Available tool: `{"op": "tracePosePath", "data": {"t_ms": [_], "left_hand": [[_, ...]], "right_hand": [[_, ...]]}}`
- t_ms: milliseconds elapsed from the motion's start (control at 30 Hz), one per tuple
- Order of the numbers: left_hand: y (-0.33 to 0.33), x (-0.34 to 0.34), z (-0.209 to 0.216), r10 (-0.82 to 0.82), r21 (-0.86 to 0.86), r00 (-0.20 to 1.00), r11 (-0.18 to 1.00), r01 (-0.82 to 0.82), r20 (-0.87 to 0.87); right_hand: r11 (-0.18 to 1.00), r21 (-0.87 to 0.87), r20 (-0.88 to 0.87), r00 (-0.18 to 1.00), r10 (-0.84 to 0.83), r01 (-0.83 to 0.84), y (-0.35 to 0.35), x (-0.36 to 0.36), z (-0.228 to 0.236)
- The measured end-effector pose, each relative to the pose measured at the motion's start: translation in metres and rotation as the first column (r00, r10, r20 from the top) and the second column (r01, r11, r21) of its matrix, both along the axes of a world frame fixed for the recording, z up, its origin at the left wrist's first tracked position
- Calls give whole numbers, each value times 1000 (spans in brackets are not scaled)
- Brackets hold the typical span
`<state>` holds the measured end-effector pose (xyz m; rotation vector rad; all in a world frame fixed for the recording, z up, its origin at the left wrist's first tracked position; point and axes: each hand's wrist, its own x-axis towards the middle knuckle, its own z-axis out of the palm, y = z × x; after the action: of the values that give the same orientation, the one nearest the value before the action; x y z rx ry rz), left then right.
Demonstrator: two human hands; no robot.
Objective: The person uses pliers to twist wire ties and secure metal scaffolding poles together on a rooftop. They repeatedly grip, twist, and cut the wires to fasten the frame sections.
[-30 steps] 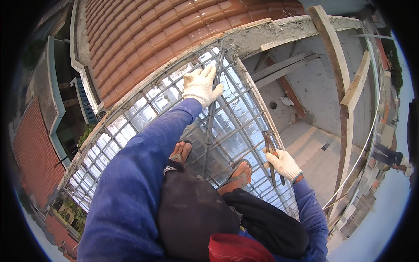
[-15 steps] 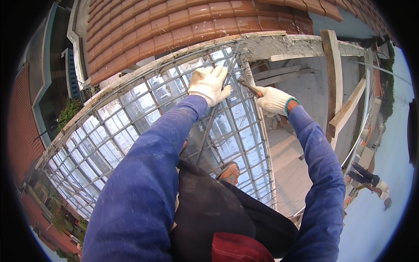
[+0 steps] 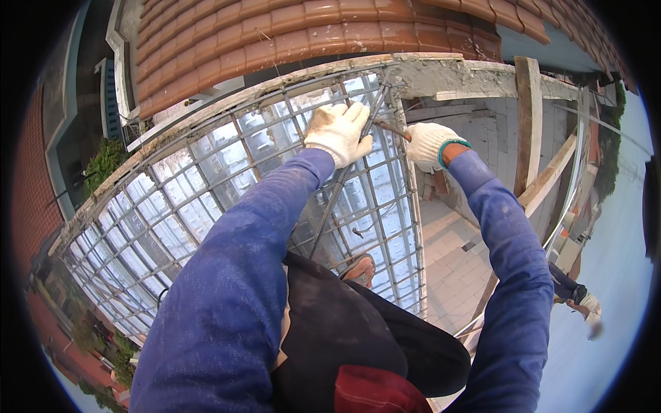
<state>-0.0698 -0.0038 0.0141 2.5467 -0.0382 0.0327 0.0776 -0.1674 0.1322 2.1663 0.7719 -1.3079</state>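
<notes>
The gloved left hand (image 3: 337,131) grips a loose steel bar (image 3: 344,179) that slants across a rebar grid (image 3: 206,206) laid over shiny sheeting. Just beside it, the gloved right hand (image 3: 428,144) holds a thin tool (image 3: 391,127) against the bars near the concrete beam (image 3: 447,74). Terracotta roof tiles (image 3: 310,34) rise behind the beam, and wooden posts (image 3: 529,124) stand at the right. A sandalled foot (image 3: 359,270) rests on the grid.
</notes>
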Motion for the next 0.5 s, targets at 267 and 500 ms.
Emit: {"op": "tracePosePath", "data": {"t_ms": [267, 500], "left_hand": [[0, -1, -2, 9, -1, 1000, 1000, -9, 7], [1, -2, -1, 10, 4, 1000, 1000, -10, 0]], "right_hand": [[992, -116, 86, 994, 64, -54, 40, -3, 28], [1000, 19, 53, 999, -10, 9, 23, -5, 17]]}}
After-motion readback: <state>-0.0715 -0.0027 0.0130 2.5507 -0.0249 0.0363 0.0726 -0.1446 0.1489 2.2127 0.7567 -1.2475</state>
